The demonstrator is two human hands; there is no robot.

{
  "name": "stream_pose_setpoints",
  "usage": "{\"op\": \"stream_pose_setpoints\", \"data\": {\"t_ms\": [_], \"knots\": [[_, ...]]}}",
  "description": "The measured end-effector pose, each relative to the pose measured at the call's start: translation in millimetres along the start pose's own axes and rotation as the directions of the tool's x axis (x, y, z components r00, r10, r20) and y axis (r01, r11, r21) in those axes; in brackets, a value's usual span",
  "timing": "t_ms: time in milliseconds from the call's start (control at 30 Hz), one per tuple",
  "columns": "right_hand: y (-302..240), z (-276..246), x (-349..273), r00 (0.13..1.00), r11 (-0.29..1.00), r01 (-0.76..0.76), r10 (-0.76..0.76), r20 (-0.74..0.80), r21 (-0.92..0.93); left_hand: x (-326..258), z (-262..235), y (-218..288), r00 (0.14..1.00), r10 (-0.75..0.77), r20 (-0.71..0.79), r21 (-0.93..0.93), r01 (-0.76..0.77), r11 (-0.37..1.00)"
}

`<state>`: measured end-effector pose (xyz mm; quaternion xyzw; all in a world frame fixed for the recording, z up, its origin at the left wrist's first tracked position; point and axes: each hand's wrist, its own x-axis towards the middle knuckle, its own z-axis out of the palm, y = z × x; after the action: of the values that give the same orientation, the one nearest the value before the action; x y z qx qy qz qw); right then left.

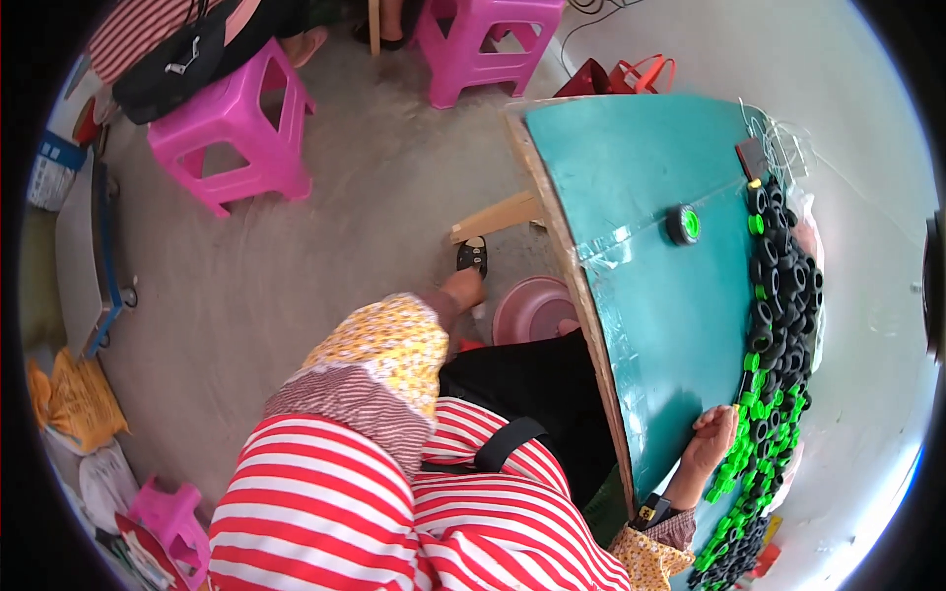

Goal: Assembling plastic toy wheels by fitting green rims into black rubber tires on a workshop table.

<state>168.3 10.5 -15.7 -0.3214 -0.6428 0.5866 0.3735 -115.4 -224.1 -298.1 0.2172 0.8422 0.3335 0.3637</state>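
Observation:
My right hand rests low over the teal table top, at the near edge of a long pile of green hubs and black toy tyres. Its fingers are curled in, and whatever they hold, if anything, is hidden. Off the table, my left hand hangs over the floor beyond its yellow patterned sleeve. Its fingers do not show clearly. Just past it is a black shoe-like thing with pale patches. One assembled wheel, a black tyre on a green hub, stands alone farther up the table.
A pink basin sits on the floor by the wooden table edge. Pink stools stand at the far left, one with a person on it. White cables lie at the table's far corner. A metal cart is at left.

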Motion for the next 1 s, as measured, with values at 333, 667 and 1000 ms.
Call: {"op": "stream_pose_setpoints", "data": {"t_ms": [333,667,1000], "knots": [[-3.7,17.5,-3.4,1.000,0.999,-0.024,0.024,-0.009,-0.025,158.0,68.1,-31.7,0.919,0.225,-0.325,-0.256,-0.315,0.914],[-13.0,0.7,-7.7,1.000,0.999,0.005,-0.005,0.005,0.034,-87.2,-145.4,55.7,0.708,0.314,0.633,-0.265,-0.184,0.947],[-5.3,5.4,-4.2,0.994,0.988,-0.109,0.107,0.016,0.109,-127.7,-211.6,345.4,0.554,0.542,0.631,0.236,-0.804,0.546]]}}
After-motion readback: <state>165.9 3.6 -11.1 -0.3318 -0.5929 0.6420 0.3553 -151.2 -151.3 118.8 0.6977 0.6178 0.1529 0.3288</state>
